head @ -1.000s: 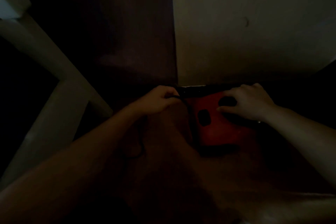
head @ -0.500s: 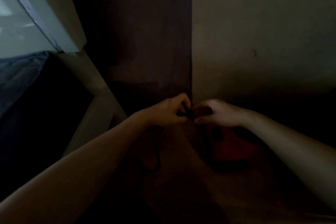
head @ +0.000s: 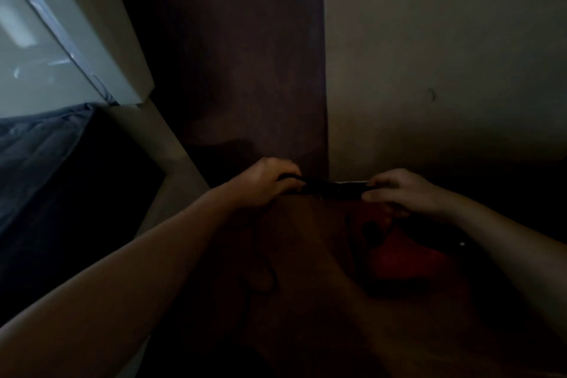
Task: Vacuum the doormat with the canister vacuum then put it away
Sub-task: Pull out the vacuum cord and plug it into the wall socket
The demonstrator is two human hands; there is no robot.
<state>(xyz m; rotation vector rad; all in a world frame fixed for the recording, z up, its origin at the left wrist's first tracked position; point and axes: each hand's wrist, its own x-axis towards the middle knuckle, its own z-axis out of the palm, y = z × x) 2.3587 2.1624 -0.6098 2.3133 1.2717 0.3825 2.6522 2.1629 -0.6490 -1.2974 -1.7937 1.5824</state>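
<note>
Vacuum: red canister vacuum [head: 402, 258] on the floor at 4 o'clock, under the right wrist.
Cord: dark power cord [head: 334, 188] stretched between both hands.
Left hand [head: 267, 186]: fist closed round the cord.
Right hand [head: 402, 193]: pinching the cord's other end.
Risk: in this dimness, the slack loop at 6 o'clock could snag or tangle.

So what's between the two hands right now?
In the head view, a dark cord spans from the left hand to the right hand, both gripping it above the red vacuum.
</note>
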